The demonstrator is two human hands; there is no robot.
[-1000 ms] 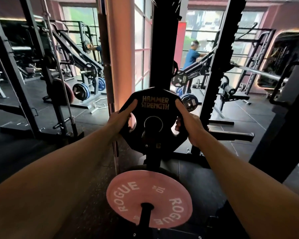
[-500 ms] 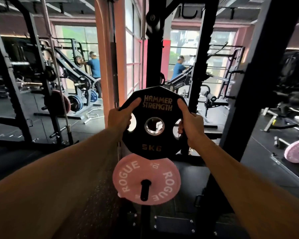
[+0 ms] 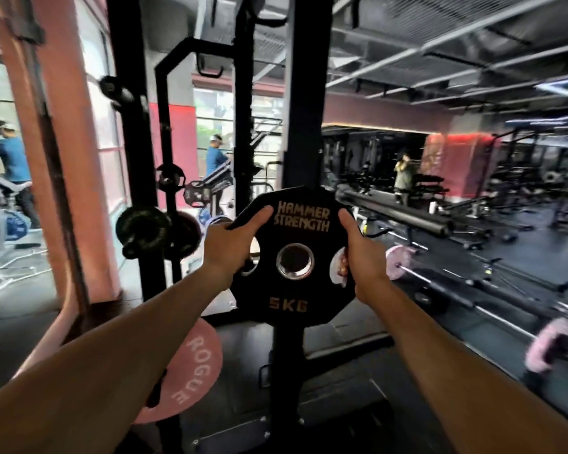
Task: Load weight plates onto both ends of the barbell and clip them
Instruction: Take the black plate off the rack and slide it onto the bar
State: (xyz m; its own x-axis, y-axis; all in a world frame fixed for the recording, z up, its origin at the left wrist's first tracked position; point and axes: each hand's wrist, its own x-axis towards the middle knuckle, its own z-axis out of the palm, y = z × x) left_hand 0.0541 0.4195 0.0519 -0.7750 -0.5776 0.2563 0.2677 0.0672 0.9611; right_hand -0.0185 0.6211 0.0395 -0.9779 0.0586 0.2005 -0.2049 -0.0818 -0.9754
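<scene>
Held upright at chest height before the rack, the black plate (image 3: 295, 257), stiff and moderately heavy, is clamped by left hand (image 3: 228, 247) and right hand (image 3: 362, 253), fingers curled through its side cutouts.

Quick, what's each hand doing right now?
Left hand: closed on the left edge of the black 5 kg plate.
Right hand: closed on the plate's right edge.

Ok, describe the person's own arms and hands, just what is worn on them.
Nothing is worn on either. The left hand and right hand are bare, with no gloves, rings or watch in view. Both forearms are bare right to the picture's edge, with no sleeve showing.
</scene>
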